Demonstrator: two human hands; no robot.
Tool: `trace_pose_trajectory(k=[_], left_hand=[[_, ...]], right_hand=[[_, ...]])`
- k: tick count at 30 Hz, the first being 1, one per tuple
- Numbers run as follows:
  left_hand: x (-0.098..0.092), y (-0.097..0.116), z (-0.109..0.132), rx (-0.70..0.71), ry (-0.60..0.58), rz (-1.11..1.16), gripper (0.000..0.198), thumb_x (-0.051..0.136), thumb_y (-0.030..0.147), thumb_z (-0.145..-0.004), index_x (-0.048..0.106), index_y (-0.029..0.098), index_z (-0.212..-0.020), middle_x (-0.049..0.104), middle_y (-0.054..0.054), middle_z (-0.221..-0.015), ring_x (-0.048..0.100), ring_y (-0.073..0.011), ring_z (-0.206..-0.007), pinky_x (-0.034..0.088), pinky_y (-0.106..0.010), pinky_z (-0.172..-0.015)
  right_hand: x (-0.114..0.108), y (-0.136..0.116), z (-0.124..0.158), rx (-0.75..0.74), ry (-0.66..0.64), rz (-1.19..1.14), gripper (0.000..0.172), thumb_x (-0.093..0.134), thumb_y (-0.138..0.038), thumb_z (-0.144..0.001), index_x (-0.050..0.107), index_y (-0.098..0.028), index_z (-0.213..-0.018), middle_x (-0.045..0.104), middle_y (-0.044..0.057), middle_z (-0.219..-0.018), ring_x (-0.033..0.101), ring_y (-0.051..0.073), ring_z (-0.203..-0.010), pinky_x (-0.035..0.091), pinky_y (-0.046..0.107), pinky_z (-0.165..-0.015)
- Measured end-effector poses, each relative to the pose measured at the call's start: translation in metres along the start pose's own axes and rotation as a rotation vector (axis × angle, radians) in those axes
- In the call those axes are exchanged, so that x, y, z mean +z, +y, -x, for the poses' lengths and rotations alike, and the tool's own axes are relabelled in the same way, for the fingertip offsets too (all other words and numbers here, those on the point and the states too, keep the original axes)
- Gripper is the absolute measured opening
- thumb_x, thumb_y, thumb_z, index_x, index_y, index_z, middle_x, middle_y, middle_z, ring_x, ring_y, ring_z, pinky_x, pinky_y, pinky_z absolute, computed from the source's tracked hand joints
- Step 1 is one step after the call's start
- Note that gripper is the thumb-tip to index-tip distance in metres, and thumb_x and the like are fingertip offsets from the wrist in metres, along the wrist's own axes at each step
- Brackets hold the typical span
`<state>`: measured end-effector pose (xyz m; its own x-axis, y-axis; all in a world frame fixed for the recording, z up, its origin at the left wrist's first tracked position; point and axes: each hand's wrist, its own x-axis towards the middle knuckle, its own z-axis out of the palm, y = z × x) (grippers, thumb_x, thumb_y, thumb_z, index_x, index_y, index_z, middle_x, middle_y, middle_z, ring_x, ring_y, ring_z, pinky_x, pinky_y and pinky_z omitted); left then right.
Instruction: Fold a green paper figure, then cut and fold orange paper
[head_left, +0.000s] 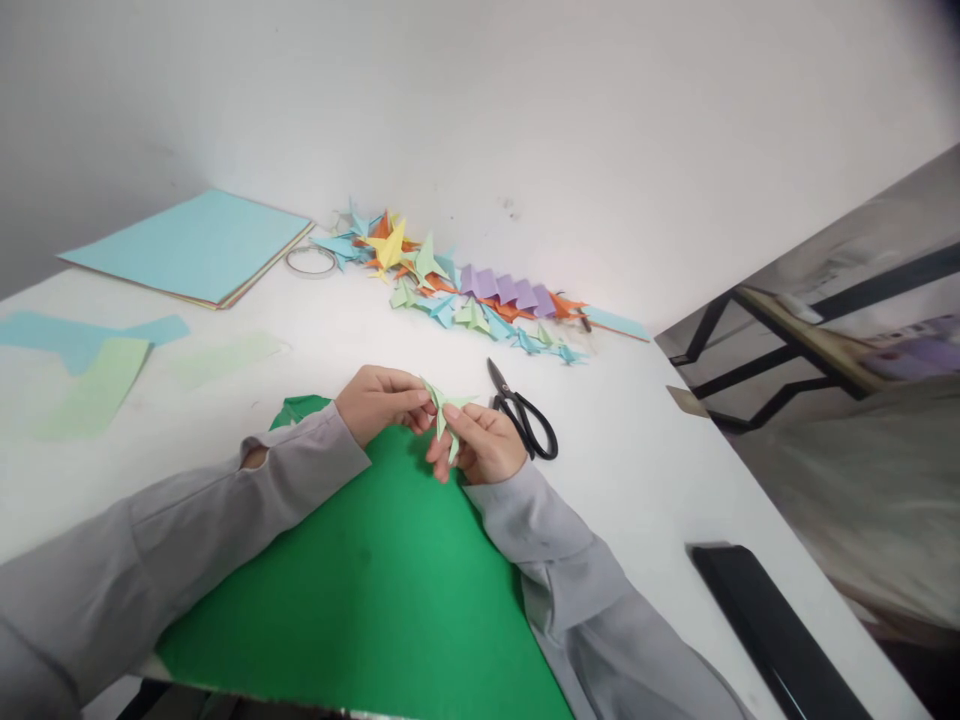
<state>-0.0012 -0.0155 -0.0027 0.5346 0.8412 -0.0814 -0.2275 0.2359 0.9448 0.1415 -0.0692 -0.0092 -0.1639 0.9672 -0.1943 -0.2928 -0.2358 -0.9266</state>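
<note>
Between my two hands is a small light green folded paper figure with several pointed arms, like an origami crane. My left hand pinches it from the left with thumb and fingertips. With its thumb on top, my right hand grips the figure's right side, its fingers curled beneath. Both hands are above a green board. Just beyond my right hand lie black-handled scissors, blades pointing away. Parts of the figure are covered by my fingers.
Colourful folded paper figures and a purple folded row lie along the wall. At left are a stack of coloured paper, a thin ring and loose paper pieces. A black flat object sits near the right table edge.
</note>
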Motion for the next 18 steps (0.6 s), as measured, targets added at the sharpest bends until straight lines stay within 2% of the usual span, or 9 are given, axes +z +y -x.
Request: trace_pose_trajectory(k=[3, 9, 18], left_hand=[[-0.0029, -0.0004, -0.0019, -0.012, -0.041, -0.017, 0.018, 0.071, 0.026, -0.059, 0.063, 0.01, -0.056, 0.06, -0.003, -0.049, 0.055, -0.0109, -0.046, 0.045, -0.023, -0.048], [-0.0015, 0.0033, -0.0003, 0.032, 0.015, -0.145, 0.016, 0.067, 0.024, -0.063, 0.062, 0.01, -0.056, 0.06, -0.002, -0.05, 0.054, -0.0093, -0.043, 0.044, -0.021, -0.044], [0.0006, 0.0078, 0.002, 0.109, 0.014, -0.237, 0.016, 0.064, 0.022, -0.066, 0.061, 0.011, -0.054, 0.059, -0.001, -0.048, 0.053, -0.0087, -0.041, 0.042, -0.019, -0.04]], right_hand=[[-0.0006, -0.0002, 0.0, -0.004, -0.01, 0.032, 0.035, 0.067, -0.043, -0.069, 0.055, -0.013, -0.054, 0.064, 0.003, -0.047, 0.055, 0.01, -0.034, 0.043, 0.018, -0.032], [0.0012, 0.0008, -0.0006, -0.03, 0.008, 0.039, 0.037, 0.069, -0.045, -0.066, 0.056, -0.013, -0.052, 0.062, 0.002, -0.044, 0.054, 0.01, -0.032, 0.042, 0.018, -0.03], [-0.0009, 0.0023, -0.0023, -0.025, -0.029, 0.105, 0.041, 0.064, -0.049, -0.068, 0.06, -0.013, -0.05, 0.059, 0.003, -0.038, 0.052, 0.01, -0.031, 0.043, 0.019, -0.031]])
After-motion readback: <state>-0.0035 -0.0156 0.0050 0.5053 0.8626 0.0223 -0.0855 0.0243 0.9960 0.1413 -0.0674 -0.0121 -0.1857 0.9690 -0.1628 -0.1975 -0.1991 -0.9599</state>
